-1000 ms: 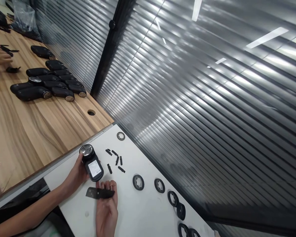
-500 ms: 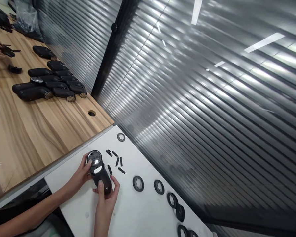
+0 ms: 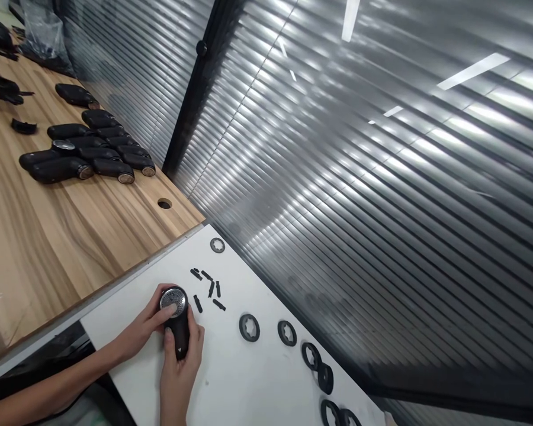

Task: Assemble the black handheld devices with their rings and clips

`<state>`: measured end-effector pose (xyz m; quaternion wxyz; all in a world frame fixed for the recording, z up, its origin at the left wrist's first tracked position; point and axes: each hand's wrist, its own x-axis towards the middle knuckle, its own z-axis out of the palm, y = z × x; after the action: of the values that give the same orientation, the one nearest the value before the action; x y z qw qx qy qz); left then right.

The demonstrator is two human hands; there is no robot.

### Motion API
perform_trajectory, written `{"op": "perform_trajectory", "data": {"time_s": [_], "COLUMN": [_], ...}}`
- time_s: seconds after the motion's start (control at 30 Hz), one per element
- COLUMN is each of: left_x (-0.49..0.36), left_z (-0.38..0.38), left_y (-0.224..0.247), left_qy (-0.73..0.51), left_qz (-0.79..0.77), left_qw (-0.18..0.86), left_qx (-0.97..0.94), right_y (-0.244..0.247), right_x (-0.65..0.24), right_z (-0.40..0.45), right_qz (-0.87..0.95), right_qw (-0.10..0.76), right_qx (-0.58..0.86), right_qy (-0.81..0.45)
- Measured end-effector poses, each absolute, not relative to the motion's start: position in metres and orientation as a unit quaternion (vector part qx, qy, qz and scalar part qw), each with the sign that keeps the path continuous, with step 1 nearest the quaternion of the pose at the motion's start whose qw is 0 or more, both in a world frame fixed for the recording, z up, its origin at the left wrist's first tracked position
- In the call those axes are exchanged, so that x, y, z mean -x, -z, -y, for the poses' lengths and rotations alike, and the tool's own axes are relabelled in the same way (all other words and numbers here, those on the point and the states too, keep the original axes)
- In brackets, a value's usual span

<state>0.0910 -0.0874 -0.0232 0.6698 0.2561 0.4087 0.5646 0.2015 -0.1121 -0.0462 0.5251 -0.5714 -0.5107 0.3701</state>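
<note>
Our grip is firmly closed, both hands sharing one black lint shaver [image 3: 180,334]. We have the left hand [image 3: 147,316] curled across its round perforated metal head [image 3: 175,299], with the fingertips [image 3: 171,309] lying on the mesh, while the right hand [image 3: 180,378] wraps the lower body from beneath. The shaver sits roughly upright in the grip, head uppermost, over a white worktop [image 3: 133,367]; the hands hide its lower end, so we cannot tell whether it touches the surface. Just beyond the grip lie small black plastic clips [image 3: 211,289], scattered, with a pale toothed ring [image 3: 217,245] farther on. To the right of the grip, black star-cut rings [image 3: 249,328] run in a line along the worktop's far edge. Well behind the grip, a wooden worktop [image 3: 39,260] carries a tight cluster of similar black shavers [image 3: 113,167].
</note>
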Motion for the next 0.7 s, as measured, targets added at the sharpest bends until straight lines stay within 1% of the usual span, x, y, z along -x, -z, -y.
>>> {"op": "perform_trajectory", "data": {"time_s": [0.2, 0.27, 0.37, 0.47, 0.53, 0.6, 0.63, 0.7], "left_x": [-0.092, -0.092, -0.096, -0.101, -0.101, -0.098, -0.096, -0.092], "left_z": [0.087, 0.084, 0.078, 0.076, 0.076, 0.076, 0.076, 0.075], "left_y": [0.027, 0.036, 0.052, 0.056, 0.05, 0.041, 0.037, 0.03], "left_qy": [-0.566, -0.559, -0.543, -0.555, -0.568, -0.568, -0.571, -0.575], "left_qz": [-0.423, -0.41, -0.343, -0.277, -0.276, -0.299, -0.312, -0.328], "left_qw": [0.635, 0.656, 0.723, 0.762, 0.758, 0.752, 0.746, 0.739], "left_qx": [-0.31, -0.3, -0.253, -0.189, -0.164, -0.151, -0.143, -0.122], "right_y": [0.042, 0.041, 0.047, 0.062, 0.07, 0.071, 0.068, 0.056], "right_x": [-0.202, -0.2, -0.198, -0.201, -0.205, -0.21, -0.211, -0.212], "right_z": [0.11, 0.11, 0.111, 0.113, 0.113, 0.113, 0.113, 0.114], "right_qz": [0.529, 0.531, 0.528, 0.538, 0.565, 0.603, 0.618, 0.626], "right_qw": [0.517, 0.516, 0.526, 0.543, 0.559, 0.557, 0.549, 0.534], "right_qx": [0.586, 0.586, 0.589, 0.597, 0.587, 0.566, 0.559, 0.559], "right_qy": [-0.332, -0.329, -0.312, -0.244, -0.153, -0.075, -0.064, -0.104]}}
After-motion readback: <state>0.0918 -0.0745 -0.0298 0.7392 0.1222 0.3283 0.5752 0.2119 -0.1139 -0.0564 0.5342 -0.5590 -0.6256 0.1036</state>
